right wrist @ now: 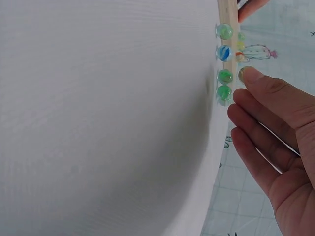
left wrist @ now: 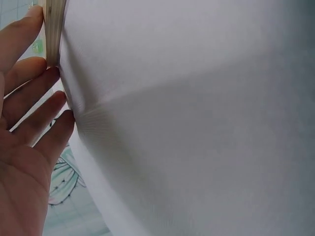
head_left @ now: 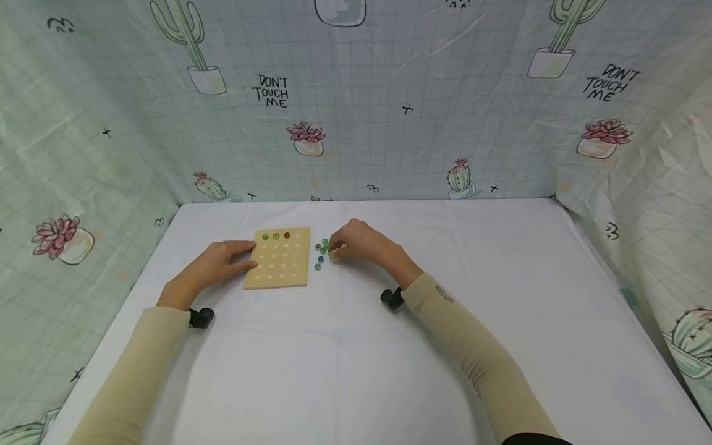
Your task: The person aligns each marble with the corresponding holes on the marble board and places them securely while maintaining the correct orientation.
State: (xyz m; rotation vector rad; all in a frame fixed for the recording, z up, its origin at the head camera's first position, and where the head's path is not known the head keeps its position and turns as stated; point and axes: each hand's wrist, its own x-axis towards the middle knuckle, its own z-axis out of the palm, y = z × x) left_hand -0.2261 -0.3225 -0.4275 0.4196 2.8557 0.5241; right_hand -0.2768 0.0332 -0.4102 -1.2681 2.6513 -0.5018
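Observation:
A square wooden board (head_left: pixel 280 266) with rows of small hollows lies on the white table. Two green marbles (head_left: pixel 275 236) and a reddish-brown marble (head_left: pixel 287 235) sit in its far row. My left hand (head_left: pixel 219 262) touches the board's left edge with thumb and fingers extended. To the right of the board, my right hand (head_left: pixel 358 241) pinches a marble (right wrist: pixel 242 74) at its thumb tip. Near those fingers several loose marbles lie on the cloth, among them a green marble (right wrist: pixel 224 92) and a blue one (right wrist: pixel 224 53).
White cloth covers the table (head_left: pixel 345 364). A patterned curtain (head_left: pixel 367 111) with cactus drawings rises behind the table and along both sides. A black wrist camera (head_left: pixel 201 317) is on the left wrist, and another wrist camera (head_left: pixel 392 299) on the right.

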